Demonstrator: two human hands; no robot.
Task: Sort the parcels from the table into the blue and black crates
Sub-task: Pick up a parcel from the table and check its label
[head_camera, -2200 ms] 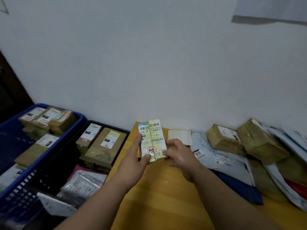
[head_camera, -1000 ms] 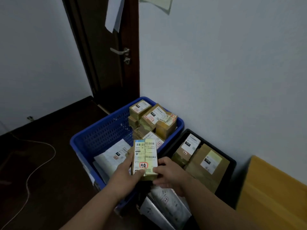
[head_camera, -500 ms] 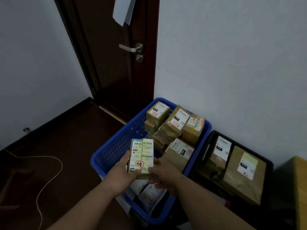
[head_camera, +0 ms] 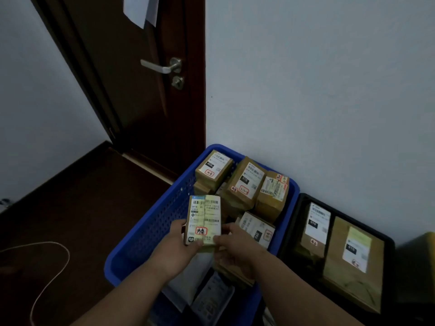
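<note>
A: Two hands, one parcel point(head_camera: 204, 221). Where is it in the head view?

B: Over the blue crate point(head_camera: 150, 228), near its left wall, above the flat pouches at the near end. The left hand point(head_camera: 180, 247) pinches its lower left corner, the right hand point(head_camera: 235, 243) curls round the lower right; neither is open.

A: How does it lie?

B: Label up, long axis running away from the hands toward the stacked boxes point(head_camera: 243, 182) at the far end. Both hands are equally near. I judge it simply goes down; the black crate point(head_camera: 303, 200) sits right of the blue crate's right wall
</note>
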